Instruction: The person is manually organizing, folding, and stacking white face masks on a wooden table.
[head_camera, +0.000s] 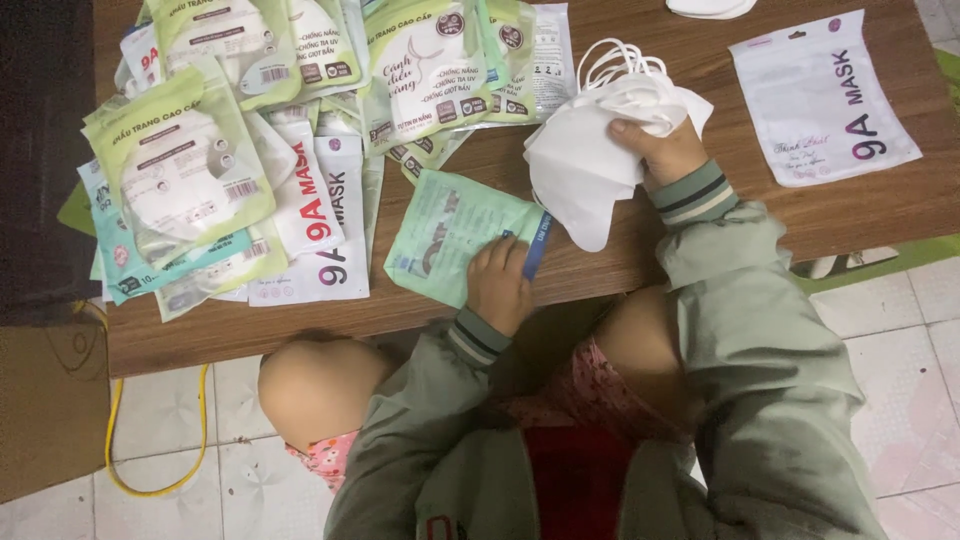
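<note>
On the wooden counter (600, 250), the left hand (498, 285) presses flat on a green pouch (450, 235) near the front edge, its grip open. Just beside it, the right hand (665, 150) has its grip clamped on a stack of white masks (590, 165). Packaged masks (220, 170) pile at the far left.

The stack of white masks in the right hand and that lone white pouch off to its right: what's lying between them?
Nothing: in the head view, only bare wooden table lies between the stack of white masks, held in the right hand, and the white pouch.
</note>
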